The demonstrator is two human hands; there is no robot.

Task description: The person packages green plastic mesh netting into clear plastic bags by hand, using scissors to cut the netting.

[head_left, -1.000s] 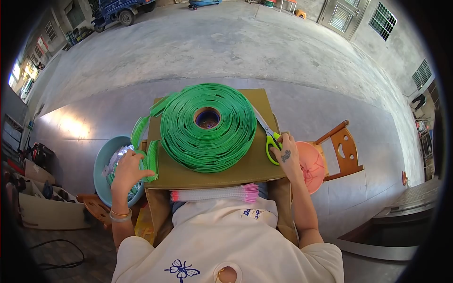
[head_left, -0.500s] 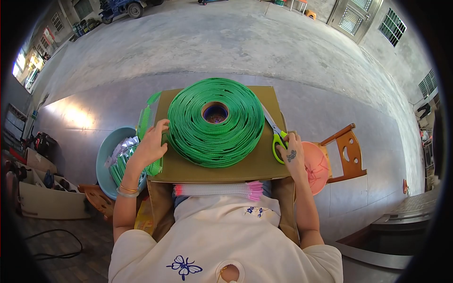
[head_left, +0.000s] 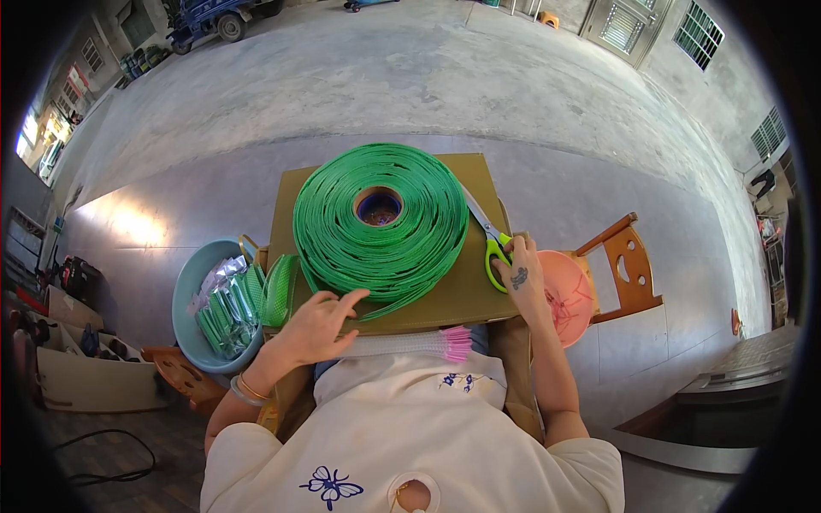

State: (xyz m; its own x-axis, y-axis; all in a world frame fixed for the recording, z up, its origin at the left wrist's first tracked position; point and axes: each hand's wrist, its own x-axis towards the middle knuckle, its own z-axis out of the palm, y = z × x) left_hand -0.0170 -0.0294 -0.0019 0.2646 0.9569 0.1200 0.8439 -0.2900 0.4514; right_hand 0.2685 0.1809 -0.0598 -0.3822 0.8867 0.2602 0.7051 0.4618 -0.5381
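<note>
A large roll of green mesh netting (head_left: 410, 256) lies flat on the olive-brown board (head_left: 481, 291), a cardboard tube in its middle. My left hand (head_left: 321, 329) is at the roll's near left edge, open, index finger and thumb apart, close to a loose strand. At the board's right side, my right hand (head_left: 523, 272) is closed on the lime-green handles of the scissors (head_left: 493, 244), whose blades point away beside the roll. Under my left hand and along the board's near edge is a bundle of whitish strips with pink ends (head_left: 457, 344), partly hidden.
To the left, a blue basin (head_left: 184, 312) holds green and silvery packets, with green netting (head_left: 280, 291) hanging beside it. A pink bowl (head_left: 575, 278) with thin reddish strands sits on a wooden chair (head_left: 631, 265) at the right. A blue vehicle (head_left: 214, 21) stands far back.
My left hand has moved from the roll's left side toward its near edge. The green netting at the left has shifted down. My right hand stays on the scissors.
</note>
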